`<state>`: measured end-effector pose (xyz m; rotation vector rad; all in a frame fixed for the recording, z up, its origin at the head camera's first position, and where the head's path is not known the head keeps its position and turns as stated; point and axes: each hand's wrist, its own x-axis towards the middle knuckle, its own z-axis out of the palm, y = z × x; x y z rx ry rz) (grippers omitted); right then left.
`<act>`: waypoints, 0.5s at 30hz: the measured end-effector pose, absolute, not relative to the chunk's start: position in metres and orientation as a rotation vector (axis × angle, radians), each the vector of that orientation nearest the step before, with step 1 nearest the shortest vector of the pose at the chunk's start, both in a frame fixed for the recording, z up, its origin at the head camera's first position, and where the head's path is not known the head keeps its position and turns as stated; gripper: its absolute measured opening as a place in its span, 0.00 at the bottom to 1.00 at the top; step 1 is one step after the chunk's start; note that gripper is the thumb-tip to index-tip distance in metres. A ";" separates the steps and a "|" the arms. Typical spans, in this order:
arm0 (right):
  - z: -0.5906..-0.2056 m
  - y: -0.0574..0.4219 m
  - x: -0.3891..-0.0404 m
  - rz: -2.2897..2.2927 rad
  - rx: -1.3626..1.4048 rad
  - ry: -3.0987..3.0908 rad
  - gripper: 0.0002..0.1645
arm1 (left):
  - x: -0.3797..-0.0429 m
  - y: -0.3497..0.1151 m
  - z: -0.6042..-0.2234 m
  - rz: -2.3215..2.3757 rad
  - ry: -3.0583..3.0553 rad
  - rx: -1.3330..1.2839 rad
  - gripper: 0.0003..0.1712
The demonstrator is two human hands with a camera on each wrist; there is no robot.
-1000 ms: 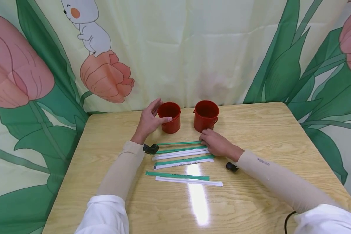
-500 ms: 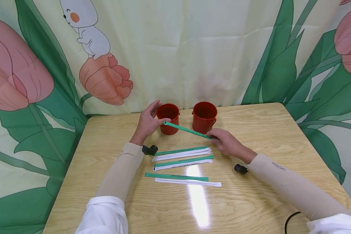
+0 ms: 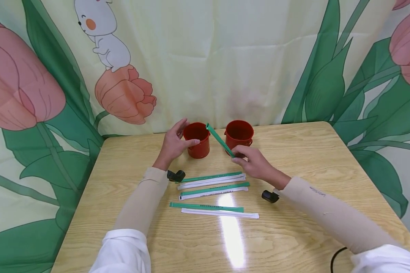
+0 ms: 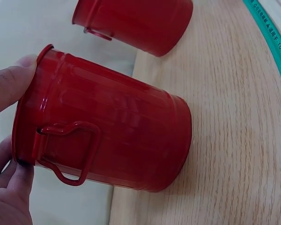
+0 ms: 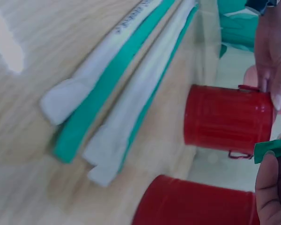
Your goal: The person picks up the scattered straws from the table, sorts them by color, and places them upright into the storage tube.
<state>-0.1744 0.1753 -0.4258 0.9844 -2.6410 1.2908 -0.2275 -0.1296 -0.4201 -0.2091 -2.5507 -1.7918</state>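
Note:
My left hand holds the left red bucket by its rim, thumb on the near side and fingers round the outer side, as the left wrist view also shows. That bucket stands upright on the table, and a small wire handle hangs on its wall. My right hand pinches one end of a green paper-wrapped straw between thumb and fingers. The straw is raised and tilts up to the left, its far end between the two buckets. Just behind that hand stands the right red bucket.
Several wrapped straws lie on the wooden table below the hands: a green straw, a white straw and more green and white ones above them. A printed curtain hangs behind the table. A black cable lies at lower right.
My right hand has picked the topmost green straw off the table, then swung its free end upward beyond the left hand's thumb. The left hand stays on the left bucket.

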 end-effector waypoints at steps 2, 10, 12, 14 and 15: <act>-0.422 0.169 -0.175 1.293 0.984 -2.626 0.08 | -0.228 -0.129 -0.420 -1.792 -2.551 -0.213 0.53; -0.406 0.148 -0.185 1.257 1.001 -2.558 0.08 | -0.228 -0.130 -0.420 -1.793 -2.545 -0.209 0.53; -0.401 0.142 -0.189 1.261 0.992 -2.557 0.07 | -0.229 -0.130 -0.421 -1.796 -2.544 -0.213 0.53; -0.397 0.137 -0.194 1.275 0.984 -2.559 0.06 | -0.229 -0.130 -0.421 -1.799 -2.545 -0.216 0.53; -0.395 0.134 -0.197 1.284 0.981 -2.559 0.05 | -0.229 -0.130 -0.421 -1.801 -2.545 -0.216 0.53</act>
